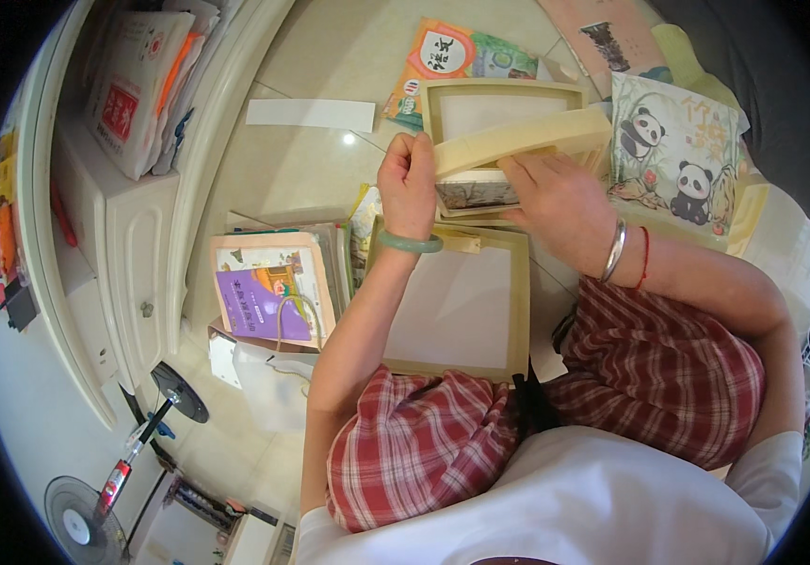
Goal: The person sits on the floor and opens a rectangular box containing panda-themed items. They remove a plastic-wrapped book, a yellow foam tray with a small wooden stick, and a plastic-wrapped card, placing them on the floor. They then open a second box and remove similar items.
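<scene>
A long cream-coloured flat piece, like the side of a shallow box (527, 137), slants across the space in front of me. My left hand (408, 184), with a green bangle at the wrist, is closed on its left end. My right hand (560, 200), with a silver bangle and red cord, lies along its near side, fingers bent against it; their tips are partly hidden. Beneath the hands a grey printed picture (478, 193) shows in a cream frame. Nearer me lies a shallow cream box part with a white inside (457, 306). Another one (504, 94) lies beyond.
Left of the hands stands a bag of books (273, 287). A white paper strip (311, 115) and an orange-green book (452, 61) lie on the tiles. Right is a panda-printed panel (676, 155). A white cabinet (132, 245) lines the left, with a fan (80, 523) behind.
</scene>
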The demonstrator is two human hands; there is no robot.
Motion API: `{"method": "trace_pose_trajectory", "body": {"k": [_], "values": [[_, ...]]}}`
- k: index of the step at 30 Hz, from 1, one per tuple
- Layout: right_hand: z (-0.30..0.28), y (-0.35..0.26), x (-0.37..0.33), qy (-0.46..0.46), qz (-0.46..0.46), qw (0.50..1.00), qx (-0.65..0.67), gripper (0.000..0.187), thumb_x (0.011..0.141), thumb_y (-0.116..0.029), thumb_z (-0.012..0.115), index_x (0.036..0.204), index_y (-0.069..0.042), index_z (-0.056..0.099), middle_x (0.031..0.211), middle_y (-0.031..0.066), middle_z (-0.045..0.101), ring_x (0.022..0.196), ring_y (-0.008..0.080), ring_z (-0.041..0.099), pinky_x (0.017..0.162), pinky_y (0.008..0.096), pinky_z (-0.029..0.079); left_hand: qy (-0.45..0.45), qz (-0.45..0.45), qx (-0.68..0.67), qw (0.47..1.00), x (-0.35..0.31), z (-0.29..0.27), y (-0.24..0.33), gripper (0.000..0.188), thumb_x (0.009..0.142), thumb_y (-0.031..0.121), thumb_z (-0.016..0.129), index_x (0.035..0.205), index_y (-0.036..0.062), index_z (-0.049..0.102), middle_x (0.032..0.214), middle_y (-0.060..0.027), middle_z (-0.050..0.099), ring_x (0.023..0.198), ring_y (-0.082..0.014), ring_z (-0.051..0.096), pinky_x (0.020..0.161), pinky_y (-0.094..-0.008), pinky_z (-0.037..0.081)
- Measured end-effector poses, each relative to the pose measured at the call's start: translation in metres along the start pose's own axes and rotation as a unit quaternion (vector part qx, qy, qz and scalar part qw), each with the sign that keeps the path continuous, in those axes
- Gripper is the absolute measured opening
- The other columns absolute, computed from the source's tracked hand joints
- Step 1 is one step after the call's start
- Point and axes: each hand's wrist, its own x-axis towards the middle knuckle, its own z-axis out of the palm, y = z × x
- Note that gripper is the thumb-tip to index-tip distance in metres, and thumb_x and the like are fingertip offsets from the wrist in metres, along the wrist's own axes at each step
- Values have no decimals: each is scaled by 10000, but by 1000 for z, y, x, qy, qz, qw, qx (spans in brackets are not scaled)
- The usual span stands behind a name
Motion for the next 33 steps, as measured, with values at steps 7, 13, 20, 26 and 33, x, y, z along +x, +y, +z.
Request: {"method": "trace_pose_trajectory", "body": {"k": [7,13,20,26,33], "values": [[9,4,-6,-75,-56,995,43,360,701,-186,732,1013,-79,589,892,86,640,856,273,616,719,393,488,66,-93,-110,987,14,-3,-13,255,954,224,558,748,94,484,717,61,476,654,-39,432,585,-235,379],[-19,42,-14,-9,32,966,256,275,840,-194,669,1089,-80,647,878,90,674,759,224,649,678,299,497,48,-72,-69,994,33,-45,-15,239,960,290,537,841,84,556,764,40,516,746,-49,477,642,-242,405],[-77,82,30,144,240,826,489,340,913,-191,629,1180,15,590,978,17,658,868,53,595,760,215,471,134,171,171,961,34,-37,-6,338,999,309,470,1115,6,565,1038,-44,573,930,-128,516,858,-284,411],[-59,60,13,-109,136,904,389,369,846,-277,699,1078,3,643,883,30,670,784,57,572,709,238,471,-183,124,180,959,-21,-2,50,476,955,255,551,1342,-8,462,1321,-109,513,1204,-198,481,1018,-347,371],[12,70,-12,-148,277,802,508,252,901,-211,641,1050,-8,660,897,10,670,783,65,577,670,235,486,-217,-249,-10,944,-51,6,-5,401,836,185,738,1160,-11,605,1060,-66,672,932,-111,622,809,-272,511]]}}
